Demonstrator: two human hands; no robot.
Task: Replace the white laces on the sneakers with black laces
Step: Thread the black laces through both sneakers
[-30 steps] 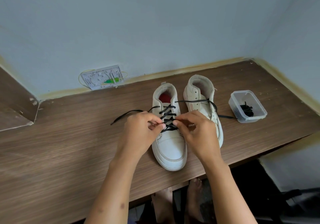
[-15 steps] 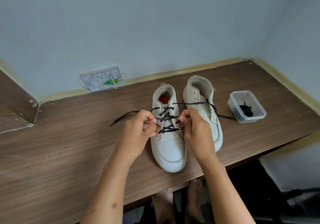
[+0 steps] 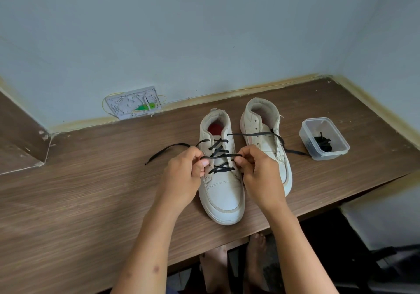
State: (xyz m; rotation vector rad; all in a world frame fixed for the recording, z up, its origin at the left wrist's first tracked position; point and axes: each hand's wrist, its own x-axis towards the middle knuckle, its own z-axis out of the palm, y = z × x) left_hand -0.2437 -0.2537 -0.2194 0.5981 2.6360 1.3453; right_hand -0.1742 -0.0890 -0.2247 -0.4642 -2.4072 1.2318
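Both hands pinching the black lace [image 3: 219, 156] over the near sneaker [image 3: 221, 180].
Left hand [image 3: 184, 176] and right hand [image 3: 261, 175] are gripping it taut; second sneaker [image 3: 264, 134] and lidless tub [image 3: 323, 138] are sitting rightward on the table [image 3: 91, 191].

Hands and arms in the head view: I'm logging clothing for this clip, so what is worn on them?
Nothing shows on either. The left hand and right hand are bare, with no gloves, rings, watch or bracelets visible. Both forearms are uncovered down to the frame's bottom edge; no sleeve appears. The left forearm has a couple of small dark marks.
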